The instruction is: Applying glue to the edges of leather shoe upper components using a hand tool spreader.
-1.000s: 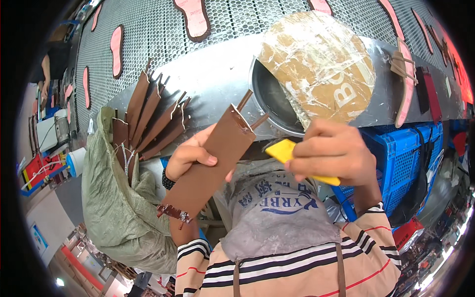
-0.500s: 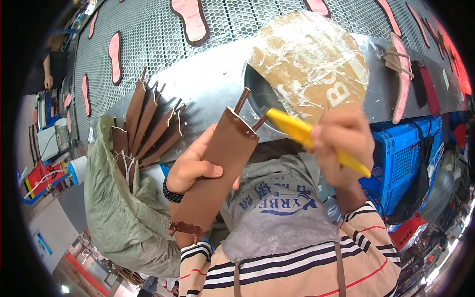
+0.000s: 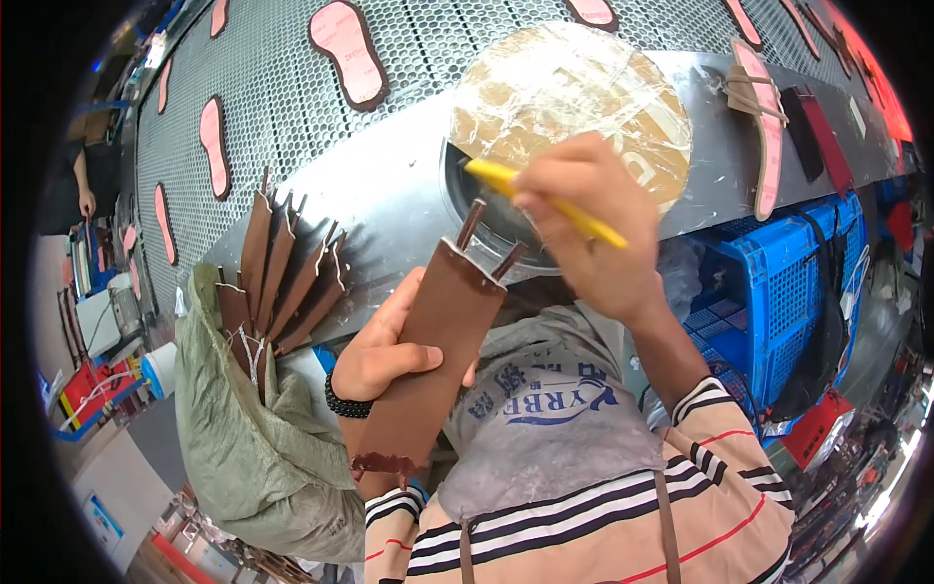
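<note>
My left hand (image 3: 377, 365) grips a flat brown leather-like strip (image 3: 428, 360) with the thumb across its face. Two narrow straps stick out of the strip's upper end, and its lower end has a ragged, darker red-brown band. In my closed right hand (image 3: 608, 229) is a yellow-handled brush (image 3: 598, 226), slanting up to the left. Its tip is at the open side of a round metal pot (image 3: 455, 209), above the strip's upper end; the bristles are hard to make out here. A round cardboard lid (image 3: 574, 92) covers most of the pot.
Several similar brown strips (image 3: 277, 258) fan out at the left beside a green sack (image 3: 263, 448). Pink insoles with dark edges (image 3: 347, 54) lie on a mesh conveyor (image 3: 282, 88) beyond the metal ledge (image 3: 341, 185). A blue crate (image 3: 769, 282) stands at the right.
My right hand has moved up and left with the brush, away from the strip's upper end to the pot's opening. My left hand still holds the strip, now slightly more upright.
</note>
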The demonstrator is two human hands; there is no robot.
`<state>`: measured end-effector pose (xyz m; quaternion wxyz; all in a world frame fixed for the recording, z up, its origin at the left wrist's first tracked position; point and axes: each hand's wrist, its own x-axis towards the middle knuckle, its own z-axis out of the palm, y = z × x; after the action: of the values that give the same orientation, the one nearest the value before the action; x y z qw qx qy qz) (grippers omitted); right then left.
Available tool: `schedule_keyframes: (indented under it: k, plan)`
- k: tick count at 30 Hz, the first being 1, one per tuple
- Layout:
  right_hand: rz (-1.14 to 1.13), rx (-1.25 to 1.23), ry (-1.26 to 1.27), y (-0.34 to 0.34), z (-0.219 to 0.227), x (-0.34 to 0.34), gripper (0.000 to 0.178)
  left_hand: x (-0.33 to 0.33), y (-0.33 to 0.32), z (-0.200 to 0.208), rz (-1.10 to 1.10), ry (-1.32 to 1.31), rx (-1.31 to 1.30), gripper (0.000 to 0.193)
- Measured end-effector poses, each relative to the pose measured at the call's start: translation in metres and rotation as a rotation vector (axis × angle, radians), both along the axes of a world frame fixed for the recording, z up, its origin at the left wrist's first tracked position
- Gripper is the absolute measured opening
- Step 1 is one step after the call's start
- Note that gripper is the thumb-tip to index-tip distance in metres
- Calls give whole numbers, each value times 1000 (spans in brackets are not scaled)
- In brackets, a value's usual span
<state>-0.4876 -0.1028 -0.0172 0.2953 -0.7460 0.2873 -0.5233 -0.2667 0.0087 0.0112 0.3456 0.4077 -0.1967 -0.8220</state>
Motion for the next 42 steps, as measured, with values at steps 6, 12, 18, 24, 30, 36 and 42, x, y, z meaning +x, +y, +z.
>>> schedule_keyframes:
  k: [6,12,18,24,30,36,42]
  plan:
    - [203,116,-124,21,11,-24,7,5,-6,-4,-11,-28,-2,72]
    - [-179,143,68,5,3,-72,4,-13,-28,3,122,-67,-98,84]
    - [-300,141,-108,18,11,-138,7,-108,-213,11,209,-95,-140,31]
    - [-558,163,-35,33,6,-193,8,-299,-420,-16,-107,-30,-248,30]
    - [-674,228,-165,37,16,-196,5,-289,-500,-28,109,-84,-280,77]
    - [-382,231,-132,19,0,-175,5,-44,-307,57,-29,-1112,-999,45]
    - [-184,296,-225,28,11,-124,5,249,12,-1,-68,-1806,-330,42]
